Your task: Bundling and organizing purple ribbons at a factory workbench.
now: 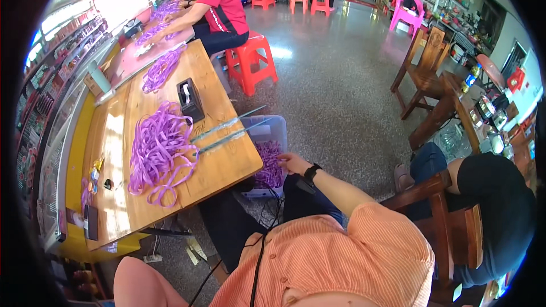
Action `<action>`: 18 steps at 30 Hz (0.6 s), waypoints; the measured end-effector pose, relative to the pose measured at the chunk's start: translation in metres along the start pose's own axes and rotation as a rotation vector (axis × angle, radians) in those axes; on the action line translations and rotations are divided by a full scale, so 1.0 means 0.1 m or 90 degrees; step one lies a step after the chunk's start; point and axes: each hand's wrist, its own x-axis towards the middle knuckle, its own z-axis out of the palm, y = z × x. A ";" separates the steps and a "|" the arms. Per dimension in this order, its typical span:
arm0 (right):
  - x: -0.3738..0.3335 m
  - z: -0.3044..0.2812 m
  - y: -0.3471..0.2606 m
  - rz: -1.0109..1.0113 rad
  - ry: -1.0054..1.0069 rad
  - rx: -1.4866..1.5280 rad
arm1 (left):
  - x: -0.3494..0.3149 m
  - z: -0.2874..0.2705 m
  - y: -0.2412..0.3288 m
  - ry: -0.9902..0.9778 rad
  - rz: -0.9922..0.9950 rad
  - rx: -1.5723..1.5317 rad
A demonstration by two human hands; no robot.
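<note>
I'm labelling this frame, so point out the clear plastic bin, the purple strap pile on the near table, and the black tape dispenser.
clear plastic bin [277, 127], head view, on its far rim.
purple strap pile [156, 148], head view, middle of the heap.
black tape dispenser [190, 100], head view, on its side face.

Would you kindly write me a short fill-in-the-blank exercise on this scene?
1. The right hand reaches into a clear plastic ____ beside the table.
2. The loops heaped on the table are ____ in colour.
3. The wrist of the right hand wears a black ____.
4. The person in the red shirt sits on a ____ stool.

Missing words: bin; purple; watch; red
</note>
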 end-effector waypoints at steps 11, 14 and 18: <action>-0.17 -0.10 0.38 0.107 -0.106 0.269 | -0.26 -0.38 -0.07 0.045 -0.058 0.063; -0.12 -0.07 0.09 0.088 -0.016 0.045 | -0.34 -0.48 -0.05 0.054 -0.077 0.085; -0.17 -0.13 0.01 0.074 -0.020 0.050 | -0.34 -0.57 0.04 0.063 -0.082 0.120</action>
